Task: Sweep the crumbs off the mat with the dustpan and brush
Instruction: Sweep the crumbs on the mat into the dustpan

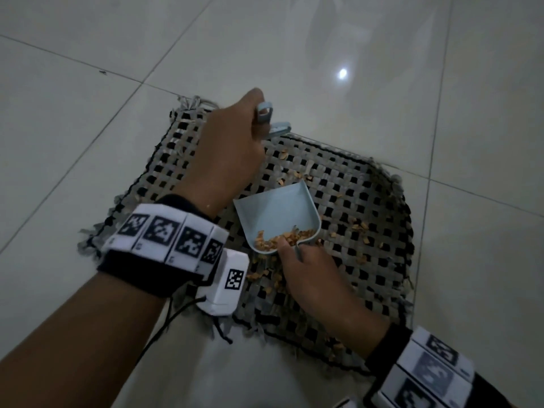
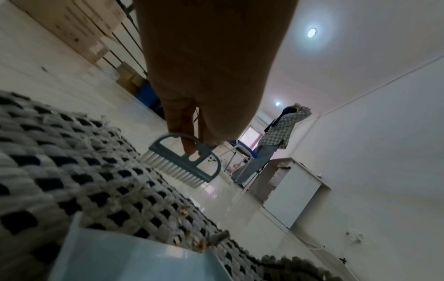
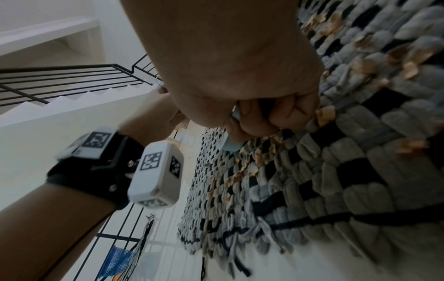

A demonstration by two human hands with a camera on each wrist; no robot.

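Note:
A grey and black woven mat (image 1: 353, 207) lies on the tiled floor, strewn with tan crumbs (image 1: 357, 226). My right hand (image 1: 306, 269) grips the handle of a pale blue dustpan (image 1: 279, 213) tilted on the mat, with a pile of crumbs (image 1: 279, 238) at its near end. My left hand (image 1: 232, 142) holds a blue brush (image 2: 185, 161) above the mat's far edge, its white bristles pointing down, a finger through the handle loop. The right wrist view shows the fingers (image 3: 252, 116) curled round the dustpan handle (image 3: 229, 146).
Glossy white floor tiles (image 1: 88, 113) surround the mat. In the left wrist view a person in a checked shirt (image 2: 276, 136) stands far off beside a white cabinet (image 2: 295, 192). Cardboard boxes (image 2: 129, 76) and a stair railing (image 3: 72, 79) line the room's side.

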